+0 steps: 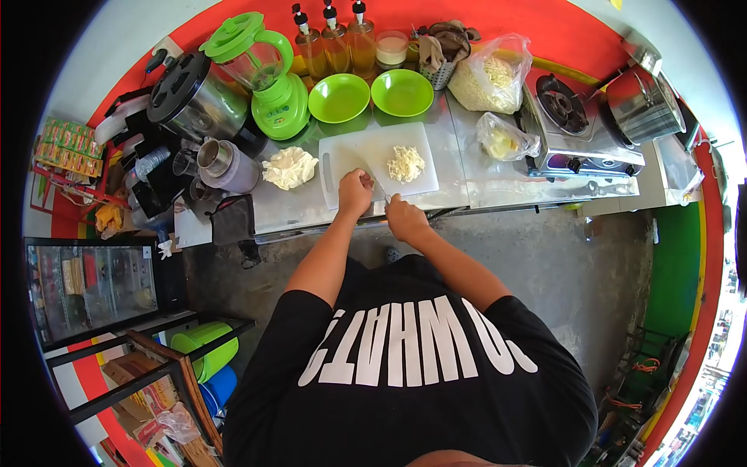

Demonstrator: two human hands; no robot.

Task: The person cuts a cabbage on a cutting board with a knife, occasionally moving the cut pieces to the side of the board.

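My right hand (406, 219) is closed round the handle of a kitchen knife (379, 184) at the front edge of a white cutting board (354, 145). The blade points away from me over the board. Just left of the blade, my left hand (355, 193) rests on the board with its fingers curled in; what they hold, if anything, is hidden. A pile of pale shredded vegetable (406, 164) lies on the right half of the board. Left of the board sits a whitish, leafy-looking lump (289, 168) on the metal counter.
Two green bowls (339, 99) stand behind the board, with pump bottles (334, 43) further back. A green blender (278, 101) and a steel flask (226, 165) are at left. Bags of shredded vegetable (490, 82) and a gas stove (580, 128) are at right.
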